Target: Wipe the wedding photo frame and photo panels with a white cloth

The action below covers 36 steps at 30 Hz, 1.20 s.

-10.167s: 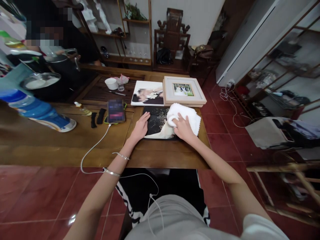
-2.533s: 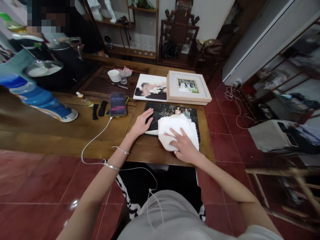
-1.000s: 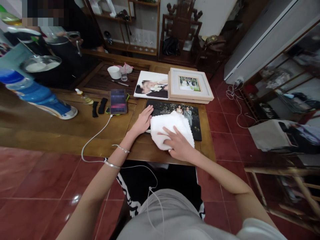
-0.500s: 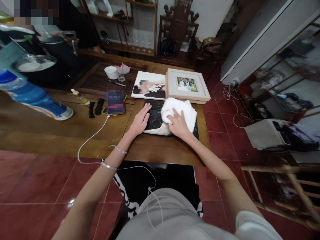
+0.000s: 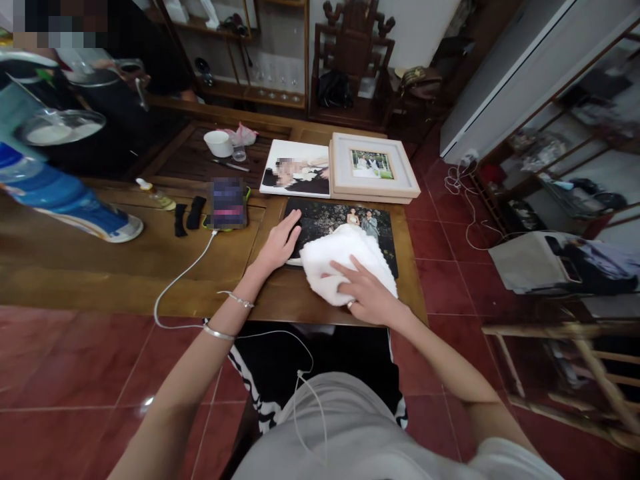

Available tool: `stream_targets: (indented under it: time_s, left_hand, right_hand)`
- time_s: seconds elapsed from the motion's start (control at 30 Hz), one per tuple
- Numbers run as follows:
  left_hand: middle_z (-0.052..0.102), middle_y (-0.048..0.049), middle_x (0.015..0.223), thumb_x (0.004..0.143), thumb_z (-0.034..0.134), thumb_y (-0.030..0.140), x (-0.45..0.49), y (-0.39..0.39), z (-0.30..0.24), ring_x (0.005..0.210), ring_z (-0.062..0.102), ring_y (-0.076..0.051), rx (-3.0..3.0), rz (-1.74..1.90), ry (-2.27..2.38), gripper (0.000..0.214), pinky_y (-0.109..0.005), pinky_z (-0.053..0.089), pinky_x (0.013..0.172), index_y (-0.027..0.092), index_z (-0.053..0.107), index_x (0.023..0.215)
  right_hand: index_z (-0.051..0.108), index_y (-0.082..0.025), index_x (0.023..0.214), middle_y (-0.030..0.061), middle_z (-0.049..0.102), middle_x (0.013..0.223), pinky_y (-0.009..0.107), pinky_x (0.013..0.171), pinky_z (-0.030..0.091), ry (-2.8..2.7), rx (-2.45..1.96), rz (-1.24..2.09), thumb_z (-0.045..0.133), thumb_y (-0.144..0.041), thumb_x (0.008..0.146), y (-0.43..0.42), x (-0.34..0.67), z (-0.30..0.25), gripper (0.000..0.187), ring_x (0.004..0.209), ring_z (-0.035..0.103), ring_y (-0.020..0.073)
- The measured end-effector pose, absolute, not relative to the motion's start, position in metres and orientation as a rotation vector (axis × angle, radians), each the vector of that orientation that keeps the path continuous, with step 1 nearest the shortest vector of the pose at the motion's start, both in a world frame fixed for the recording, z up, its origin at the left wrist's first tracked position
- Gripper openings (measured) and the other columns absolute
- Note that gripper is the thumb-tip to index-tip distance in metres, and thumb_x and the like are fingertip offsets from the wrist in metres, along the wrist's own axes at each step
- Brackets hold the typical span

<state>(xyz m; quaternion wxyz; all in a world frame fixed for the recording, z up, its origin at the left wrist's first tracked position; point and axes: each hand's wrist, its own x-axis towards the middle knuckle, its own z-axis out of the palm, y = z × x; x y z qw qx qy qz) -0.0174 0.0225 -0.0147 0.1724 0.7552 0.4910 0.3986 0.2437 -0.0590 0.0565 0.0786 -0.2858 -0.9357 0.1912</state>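
Observation:
A dark photo panel (image 5: 325, 217) showing two people outdoors lies flat at the table's near edge. My left hand (image 5: 281, 243) rests at its left edge, fingers stretched out, holding nothing. Under my right hand (image 5: 367, 290) is a folded white towel (image 5: 330, 257), gripped and pressed over the panel's lower right part. The towel hides that part of the picture and hangs past its near edge.
Behind the panel lie a white-edged photo panel (image 5: 295, 170) and a framed photo (image 5: 373, 167). Leftward are a phone (image 5: 227, 203) on a white cable, black strips (image 5: 195, 213), a small dropper bottle (image 5: 155, 193), a white cup (image 5: 218, 143) and a large blue bottle (image 5: 70, 193). Another person (image 5: 150, 53) is across the table.
My right hand has drawn the white towel toward me and slightly left, uncovering the two figures in the picture. My left hand has stayed at the panel's left edge.

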Motion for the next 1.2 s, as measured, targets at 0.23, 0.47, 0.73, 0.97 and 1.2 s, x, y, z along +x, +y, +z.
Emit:
stream_targets:
  time_s: [0.23,0.47,0.73,0.97,1.2]
  left_hand:
    - [0.054,-0.0182,0.139,0.096,0.041,0.037,-0.02,0.027,-0.019,0.135,0.045,-0.028,2.234,1.097,1.393,0.045,-0.047,0.035,0.113,0.009,0.057,0.127]
    - [0.056,-0.0134,0.138,0.094,0.043,0.032,-0.018,0.025,-0.016,0.131,0.049,-0.027,2.213,1.08,1.416,0.039,-0.049,0.037,0.111,0.014,0.058,0.125]
    - [0.06,-0.0148,0.131,0.093,0.044,0.032,-0.018,0.025,-0.014,0.124,0.054,-0.028,2.22,1.071,1.421,0.037,-0.046,0.042,0.108,0.013,0.061,0.121]
    - [0.056,-0.0154,0.137,0.095,0.045,0.034,-0.018,0.026,-0.017,0.133,0.047,-0.027,2.202,1.125,1.403,0.04,-0.05,0.037,0.112,0.012,0.059,0.124]
    - [0.057,-0.0142,0.136,0.094,0.046,0.036,-0.018,0.026,-0.018,0.132,0.048,-0.027,2.193,1.138,1.415,0.039,-0.051,0.037,0.112,0.014,0.06,0.123]
  right_hand:
    - [0.064,-0.012,0.099,0.024,0.055,0.134,0.056,0.118,0.015,-2.527,-1.169,0.362,0.045,-0.006,0.069,-0.016,0.255,0.037,0.036,0.141,0.033,0.0292]
    - [0.059,-0.016,0.115,0.0118,0.062,0.129,0.059,0.115,0.017,-2.371,-1.099,0.517,0.042,-0.011,0.077,0.048,0.171,0.034,0.042,0.133,0.043,0.0291]
    - [0.059,-0.018,0.117,0.0086,0.066,0.121,0.055,0.11,0.03,-2.387,-1.109,0.539,0.041,-0.014,0.083,0.08,0.141,0.038,0.038,0.116,0.056,0.0317]
    - [0.061,-0.02,0.096,0.0067,0.071,0.098,0.054,0.111,0.03,-2.329,-1.271,0.408,0.041,-0.015,0.08,0.063,0.24,0.038,0.025,0.099,0.062,0.029]
    - [0.055,-0.023,0.078,0.0073,0.072,0.102,0.061,0.113,0.025,-2.311,-1.32,0.355,0.043,-0.01,0.071,0.041,0.317,0.036,0.019,0.11,0.061,0.03]
